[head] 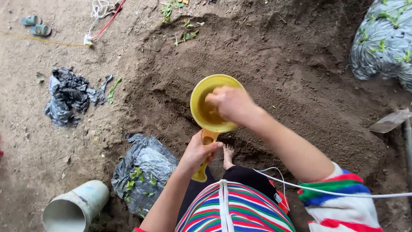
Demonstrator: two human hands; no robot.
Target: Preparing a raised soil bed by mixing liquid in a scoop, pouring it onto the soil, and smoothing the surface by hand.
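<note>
My left hand (198, 151) grips the handle of a yellow plastic scoop (198, 96) held over loose dark soil. The scoop's bowl holds murky brownish liquid. My right hand (231, 104) reaches into the bowl from the right, fingers curled down inside it; whether they pinch anything is hidden. Below the scoop, a bare foot (228, 155) stands on the soil.
A raised bed of tilled soil (292, 77) fills the centre and right. Black plastic bags with small green seedlings lie at lower left (143, 172) and upper right (384, 41). A crumpled black bag (68, 96), a white pipe section (75, 208), sandals (36, 25), cords (103, 17) and a spade blade (390, 121) lie around.
</note>
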